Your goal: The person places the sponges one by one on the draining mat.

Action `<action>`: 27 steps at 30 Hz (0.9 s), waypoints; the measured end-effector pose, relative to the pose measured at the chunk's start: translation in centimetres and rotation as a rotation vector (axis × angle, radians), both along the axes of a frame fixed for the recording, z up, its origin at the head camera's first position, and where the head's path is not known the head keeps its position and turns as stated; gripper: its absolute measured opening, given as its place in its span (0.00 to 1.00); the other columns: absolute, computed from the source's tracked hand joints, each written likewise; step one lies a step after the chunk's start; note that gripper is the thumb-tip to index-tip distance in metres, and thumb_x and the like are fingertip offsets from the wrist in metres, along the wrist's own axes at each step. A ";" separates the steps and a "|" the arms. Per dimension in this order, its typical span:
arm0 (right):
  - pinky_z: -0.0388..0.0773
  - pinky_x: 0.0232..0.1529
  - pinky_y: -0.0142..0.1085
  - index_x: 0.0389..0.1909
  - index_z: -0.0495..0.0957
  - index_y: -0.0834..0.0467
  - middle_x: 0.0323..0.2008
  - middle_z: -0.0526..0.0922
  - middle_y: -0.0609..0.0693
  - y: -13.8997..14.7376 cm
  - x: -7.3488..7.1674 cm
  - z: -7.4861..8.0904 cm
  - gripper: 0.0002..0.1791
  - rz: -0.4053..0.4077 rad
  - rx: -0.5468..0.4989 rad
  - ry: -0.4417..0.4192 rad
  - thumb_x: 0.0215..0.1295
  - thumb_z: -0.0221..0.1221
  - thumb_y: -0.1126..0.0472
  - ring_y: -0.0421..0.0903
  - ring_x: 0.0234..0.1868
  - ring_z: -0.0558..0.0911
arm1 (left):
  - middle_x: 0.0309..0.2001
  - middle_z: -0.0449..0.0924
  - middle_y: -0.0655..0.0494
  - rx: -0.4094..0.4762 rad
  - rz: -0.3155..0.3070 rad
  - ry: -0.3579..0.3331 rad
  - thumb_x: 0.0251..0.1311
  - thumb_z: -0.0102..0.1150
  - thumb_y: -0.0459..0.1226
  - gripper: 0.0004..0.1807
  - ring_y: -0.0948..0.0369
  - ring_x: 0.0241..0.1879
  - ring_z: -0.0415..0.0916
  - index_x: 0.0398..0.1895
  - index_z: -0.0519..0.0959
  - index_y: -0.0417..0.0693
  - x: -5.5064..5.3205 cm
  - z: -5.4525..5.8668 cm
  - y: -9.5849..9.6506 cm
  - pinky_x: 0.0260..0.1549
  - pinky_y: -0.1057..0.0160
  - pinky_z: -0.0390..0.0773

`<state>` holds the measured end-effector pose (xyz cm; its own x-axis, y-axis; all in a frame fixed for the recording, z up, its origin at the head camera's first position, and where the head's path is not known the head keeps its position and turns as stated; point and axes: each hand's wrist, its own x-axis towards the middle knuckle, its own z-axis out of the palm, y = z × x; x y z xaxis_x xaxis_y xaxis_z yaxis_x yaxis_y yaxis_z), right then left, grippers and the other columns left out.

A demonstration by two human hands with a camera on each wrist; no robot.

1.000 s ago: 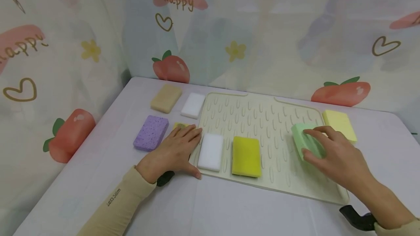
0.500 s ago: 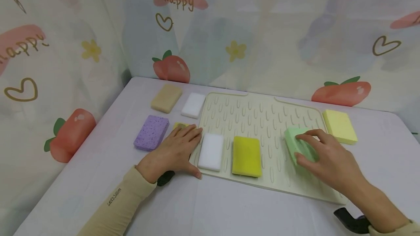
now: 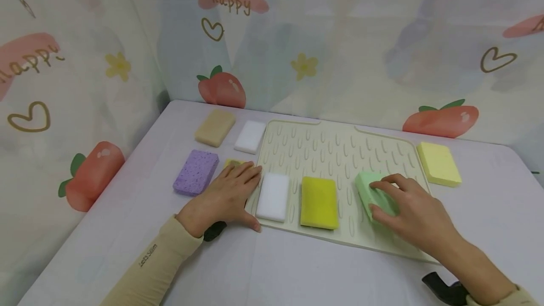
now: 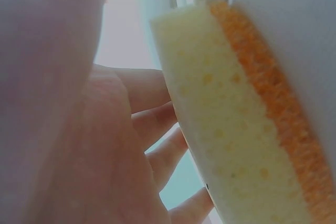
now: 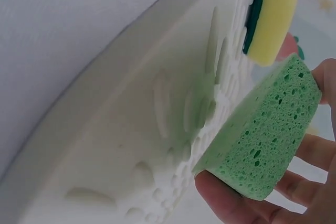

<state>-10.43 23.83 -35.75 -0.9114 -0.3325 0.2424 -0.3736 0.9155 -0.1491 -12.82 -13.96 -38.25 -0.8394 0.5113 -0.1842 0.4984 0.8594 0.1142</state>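
My right hand grips a pale green sponge between thumb and fingers, over the right part of a cream ridged mat. In the right wrist view the porous sponge is tilted, its lower edge close to the mat. My left hand lies with fingers spread at the mat's left edge, beside a white sponge. It partly hides a yellow piece. In the left wrist view a pale yellow sponge with an orange layer stands in front of the left fingers.
A bright yellow sponge lies on the mat, right of the white one. Left of the mat are a tan sponge, a second white sponge and a purple sponge. A light yellow sponge lies beyond the mat's right edge.
My right hand has carried the green sponge leftward and slightly nearer across the mat, away from the light yellow sponge. The left hand has stayed in place.
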 end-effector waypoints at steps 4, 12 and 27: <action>0.78 0.24 0.49 0.47 0.83 0.51 0.47 0.80 0.52 -0.3 0.1 -0.1 0.18 0.001 0.008 -0.010 0.55 0.66 0.51 0.55 0.47 0.79 | 0.79 0.51 0.52 0.010 -0.008 0.003 0.38 0.68 0.72 0.67 0.51 0.80 0.42 0.76 0.58 0.42 -0.1 0.0 0.1 0.76 0.42 0.48; 0.78 0.26 0.51 0.47 0.83 0.53 0.47 0.80 0.54 -0.8 0.2 -0.1 0.19 -0.032 0.033 -0.092 0.57 0.65 0.48 0.56 0.46 0.79 | 0.79 0.51 0.52 0.006 -0.011 0.004 0.37 0.67 0.72 0.67 0.51 0.80 0.42 0.76 0.58 0.42 -0.1 -0.1 0.1 0.76 0.43 0.48; 0.79 0.25 0.49 0.48 0.83 0.54 0.48 0.79 0.55 -2.3 0.5 0.2 0.23 -0.068 0.037 -0.147 0.56 0.66 0.45 0.55 0.45 0.79 | 0.79 0.51 0.51 0.012 -0.010 -0.003 0.38 0.67 0.72 0.67 0.50 0.80 0.41 0.76 0.58 0.41 0.0 0.2 0.0 0.76 0.43 0.47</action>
<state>-9.94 21.55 -35.54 -0.9568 -0.2755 0.0931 -0.2877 0.9438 -0.1630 -12.82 -13.95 -38.03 -0.8334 0.5222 -0.1809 0.5070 0.8527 0.1258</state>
